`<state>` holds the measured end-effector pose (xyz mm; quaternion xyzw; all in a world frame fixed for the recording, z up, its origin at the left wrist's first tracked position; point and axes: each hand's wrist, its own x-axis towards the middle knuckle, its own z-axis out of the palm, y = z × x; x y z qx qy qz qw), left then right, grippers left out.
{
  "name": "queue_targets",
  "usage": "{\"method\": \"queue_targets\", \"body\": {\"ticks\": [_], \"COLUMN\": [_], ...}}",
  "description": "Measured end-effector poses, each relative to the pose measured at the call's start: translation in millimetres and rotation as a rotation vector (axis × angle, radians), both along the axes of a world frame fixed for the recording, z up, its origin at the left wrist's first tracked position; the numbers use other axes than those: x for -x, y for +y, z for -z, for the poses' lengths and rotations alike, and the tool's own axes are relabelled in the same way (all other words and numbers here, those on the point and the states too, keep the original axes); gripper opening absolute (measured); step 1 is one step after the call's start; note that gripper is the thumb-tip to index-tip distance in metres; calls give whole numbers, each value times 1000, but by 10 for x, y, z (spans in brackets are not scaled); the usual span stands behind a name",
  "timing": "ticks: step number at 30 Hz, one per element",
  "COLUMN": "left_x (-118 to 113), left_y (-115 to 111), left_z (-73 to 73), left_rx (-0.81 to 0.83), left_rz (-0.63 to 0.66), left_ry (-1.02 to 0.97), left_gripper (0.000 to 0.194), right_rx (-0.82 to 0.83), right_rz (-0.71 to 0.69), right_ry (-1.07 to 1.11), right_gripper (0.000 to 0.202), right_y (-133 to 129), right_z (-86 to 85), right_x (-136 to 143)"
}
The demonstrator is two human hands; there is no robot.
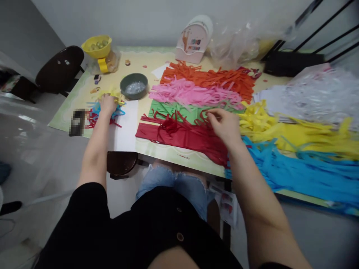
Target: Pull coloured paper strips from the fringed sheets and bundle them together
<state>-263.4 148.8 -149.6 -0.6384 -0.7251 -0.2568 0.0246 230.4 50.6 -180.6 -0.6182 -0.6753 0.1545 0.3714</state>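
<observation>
On the left, my left hand [108, 104] is closed, its fingers curled down at a small pile of yellow, blue and red strips [119, 111]. What those fingers hold is hidden. My right hand [226, 125] pinches a thin red strip [202, 117] between thumb and fingers, just above the fringed red sheets [182, 134]. Behind the red lie fringed green sheets [162, 108], then pink ones [193, 91] and orange ones [210, 80]. A white paper [127, 130] lies between the small pile and the red sheets.
A dark green bowl [134, 76] holding clear plastic bits stands behind the paper. At back left is a yellow bowl [97, 43]. Yellow sheets [303, 132] and blue sheets [303, 168] cover the right side, beside plastic-wrapped white paper [316, 95]. A pinkish holder [190, 43] stands by the wall.
</observation>
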Motion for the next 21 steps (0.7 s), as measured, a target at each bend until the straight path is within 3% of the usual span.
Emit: {"method": "queue_targets", "body": {"ticks": [2,3,5,7,8,9,11,14,17,21], "left_x": [-403,-677,-1338,-2031,-2335,-2584,-2883,-2884,-2630,-2265], "left_y": [-111,-177,-336,-526,-622,-711,-848,-935,-962,-1025], "left_z": [73,84,95,140,182,233,343,456,469,381], "left_rx": [-70,-106,-59,136,242,321,390,373,341,322], "left_rz": [9,83,419,767,871,916,854,666,537,359], "left_ry": [-79,-111,-115,-54,-1,76,226,331,303,275], "left_gripper": [17,18,28,41,44,46,49,51,53,52], "right_rx": [66,97,149,181,189,190,184,172,168,171], "right_rz": [-59,-109,-243,-350,-374,-370,-311,-179,-76,-34], "right_ry": [-174,-261,-406,-483,-499,-507,-526,-551,-540,-564], "right_gripper": [35,37,41,43,43,44,46,49,47,52], "right_y": [45,61,81,74,58,32,-42,-180,-312,-485], "right_z": [52,76,120,170,198,228,290,369,398,349], "right_x": [-7,16,96,173,193,196,149,-1,-143,-263]}}
